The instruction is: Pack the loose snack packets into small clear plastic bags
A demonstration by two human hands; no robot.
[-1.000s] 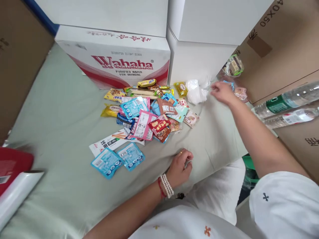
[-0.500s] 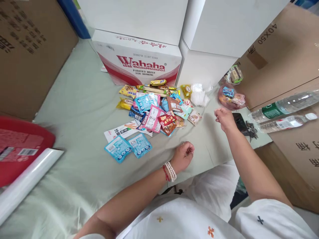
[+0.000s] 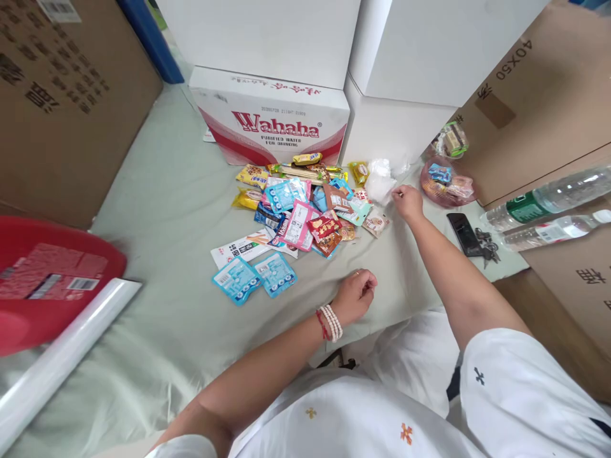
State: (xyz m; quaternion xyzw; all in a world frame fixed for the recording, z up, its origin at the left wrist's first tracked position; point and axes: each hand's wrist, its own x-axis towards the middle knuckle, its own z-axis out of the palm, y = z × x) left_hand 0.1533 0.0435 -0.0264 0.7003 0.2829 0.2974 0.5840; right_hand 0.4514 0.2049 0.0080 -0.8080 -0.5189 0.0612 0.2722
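My left hand [image 3: 354, 296] rests on the cloth in front of the snack pile, its fingers curled in with nothing seen in them. A beaded bracelet [image 3: 331, 322] circles that wrist. Farther right, my right hand [image 3: 408, 202] has its fingertips pinched at the edge of a crumpled white plastic bag [image 3: 380, 184]. Small wrapped snacks lie heaped to the left, among them a pink packet [image 3: 298, 225], a red packet [image 3: 324, 224] and a yellow packet [image 3: 359, 171]. Two blue pouches [image 3: 275, 274] lie side by side at the near left. A pale square packet [image 3: 376, 221] is close to my right hand.
Behind the pile stands a Wahaha water carton [image 3: 272, 124] with white boxes [image 3: 401, 121] beside it. At right are a bowl of snacks [image 3: 447, 183], a black phone [image 3: 464, 234], keys [image 3: 487, 245] and plastic bottles [image 3: 548, 202]. A red container [image 3: 57, 280] stands left.
My right hand has moved left and away from me, from beside the black phone to the white plastic bag. My left hand stays about where it was. The view has shifted slightly.
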